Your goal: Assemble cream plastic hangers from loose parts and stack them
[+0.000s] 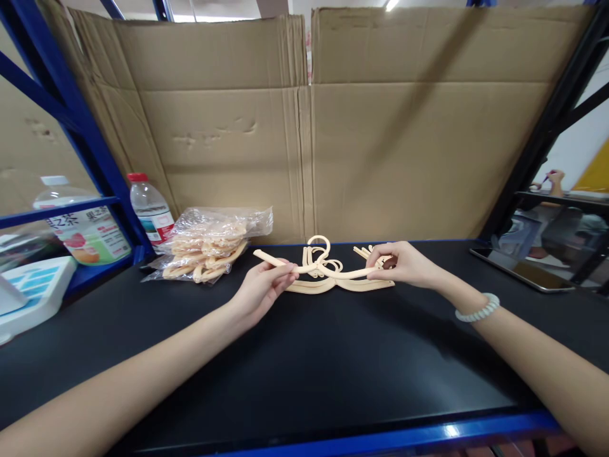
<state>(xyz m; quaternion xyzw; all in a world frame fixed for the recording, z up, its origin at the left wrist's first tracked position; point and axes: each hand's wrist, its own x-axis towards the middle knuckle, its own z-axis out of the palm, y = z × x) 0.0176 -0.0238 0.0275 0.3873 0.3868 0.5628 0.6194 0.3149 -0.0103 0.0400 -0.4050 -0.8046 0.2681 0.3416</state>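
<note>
Hanger held over black tabletop (blue-edged); cardboard panels behind.

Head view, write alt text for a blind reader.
A person's left hand and right hand hold a cream hanger near other hangers on a black table. Clear bags and a red-capped bottle are at left; cardboard stands behind.

Blk tabletop holds bagged beige pcs, loose hangers & prob. phone.
</note>
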